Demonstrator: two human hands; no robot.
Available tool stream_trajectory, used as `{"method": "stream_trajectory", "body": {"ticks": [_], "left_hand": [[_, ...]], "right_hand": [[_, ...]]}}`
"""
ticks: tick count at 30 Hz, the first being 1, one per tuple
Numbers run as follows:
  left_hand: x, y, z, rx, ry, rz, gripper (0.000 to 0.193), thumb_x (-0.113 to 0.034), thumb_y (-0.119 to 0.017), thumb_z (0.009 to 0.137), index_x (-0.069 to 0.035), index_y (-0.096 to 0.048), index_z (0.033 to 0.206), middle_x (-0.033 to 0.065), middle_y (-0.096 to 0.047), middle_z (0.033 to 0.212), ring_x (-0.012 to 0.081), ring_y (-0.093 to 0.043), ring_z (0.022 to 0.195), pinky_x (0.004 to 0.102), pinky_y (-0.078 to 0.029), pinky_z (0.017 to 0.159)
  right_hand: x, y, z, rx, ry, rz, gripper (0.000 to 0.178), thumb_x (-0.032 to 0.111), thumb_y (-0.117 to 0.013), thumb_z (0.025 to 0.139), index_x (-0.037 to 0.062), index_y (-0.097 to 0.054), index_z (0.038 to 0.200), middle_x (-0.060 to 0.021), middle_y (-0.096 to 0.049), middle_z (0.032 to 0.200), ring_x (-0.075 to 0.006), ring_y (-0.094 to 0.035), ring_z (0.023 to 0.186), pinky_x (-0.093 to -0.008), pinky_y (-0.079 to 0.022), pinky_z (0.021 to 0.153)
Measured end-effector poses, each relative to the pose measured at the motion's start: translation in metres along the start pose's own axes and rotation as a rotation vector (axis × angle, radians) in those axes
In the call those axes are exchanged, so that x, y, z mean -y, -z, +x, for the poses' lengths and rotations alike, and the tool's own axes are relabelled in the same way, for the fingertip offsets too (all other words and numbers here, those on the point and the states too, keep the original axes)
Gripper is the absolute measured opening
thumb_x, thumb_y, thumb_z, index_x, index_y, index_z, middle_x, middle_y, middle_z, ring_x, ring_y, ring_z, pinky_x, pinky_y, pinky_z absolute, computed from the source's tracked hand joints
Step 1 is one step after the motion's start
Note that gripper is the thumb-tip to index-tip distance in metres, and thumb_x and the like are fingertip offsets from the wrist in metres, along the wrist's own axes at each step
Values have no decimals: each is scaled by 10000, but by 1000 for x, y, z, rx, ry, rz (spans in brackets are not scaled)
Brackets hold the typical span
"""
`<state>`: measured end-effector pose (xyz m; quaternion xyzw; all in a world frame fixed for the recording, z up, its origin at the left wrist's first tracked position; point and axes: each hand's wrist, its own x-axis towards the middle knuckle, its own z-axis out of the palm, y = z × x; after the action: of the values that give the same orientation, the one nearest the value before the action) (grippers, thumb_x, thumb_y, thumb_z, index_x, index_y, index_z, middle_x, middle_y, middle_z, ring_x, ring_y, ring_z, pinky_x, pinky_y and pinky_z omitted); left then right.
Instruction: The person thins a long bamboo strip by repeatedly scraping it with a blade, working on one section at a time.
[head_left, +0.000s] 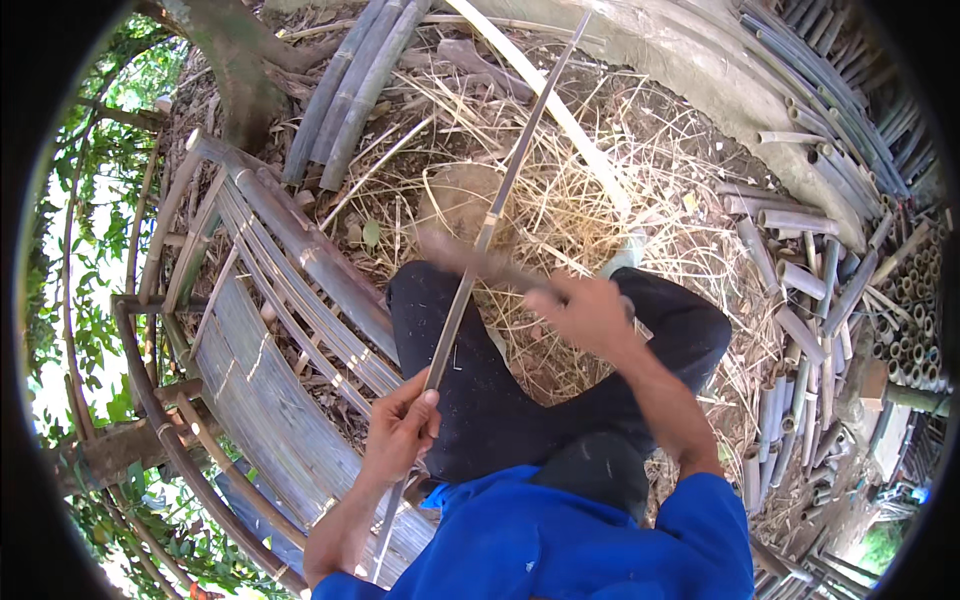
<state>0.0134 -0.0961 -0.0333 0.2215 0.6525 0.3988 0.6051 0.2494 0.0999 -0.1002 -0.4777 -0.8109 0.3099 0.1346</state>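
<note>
Over my left thigh [490, 410], the bamboo strip [458, 310] slants away and rightward from my left hand [400, 430], fingers closed round it; my right hand [588, 318] grips a blurred blade [500, 270] crosswise, contact unclear

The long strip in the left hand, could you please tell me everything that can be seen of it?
The strip is long, narrow and grey-brown, apparently bamboo, with a pale joint. It slants from lower left to upper right in the picture, passing over the dark trousers and pale shavings. The left hand grips its lower part. The blurred tool in the right hand crosses it below the joint; whether they touch cannot be told.
</note>
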Motion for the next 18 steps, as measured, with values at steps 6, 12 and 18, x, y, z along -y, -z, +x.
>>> {"method": "stream_trajectory", "body": {"ticks": [6,12,18], "left_hand": [[-8,9,-22,105,135,-109,355,-266,-548,1065,-60,-631,1343,12,-503,576,52,-374,403,226,-246,367],[-38,51,-45,-84,-426,633,196,-197,-659,997,-38,-750,1065,32,-573,584,80,-496,449,271,-352,386],[-201,105,-102,-900,-1328,1106,184,-197,-748,926,-32,-775,1002,43,-679,649,103,-581,514,279,-436,422]], "right_hand": [[-13,-17,24,-69,-14,80,540,550,-654,912,17,-659,828,-190,-662,703,-339,-672,642,-439,-525,608],[-98,27,73,-616,-208,877,553,445,-358,1096,65,-504,723,-6,-386,578,-146,-407,491,-338,-339,458],[-29,18,57,-532,-7,872,600,552,-339,1079,54,-485,777,-27,-443,574,-121,-426,487,-279,-335,458]]}}
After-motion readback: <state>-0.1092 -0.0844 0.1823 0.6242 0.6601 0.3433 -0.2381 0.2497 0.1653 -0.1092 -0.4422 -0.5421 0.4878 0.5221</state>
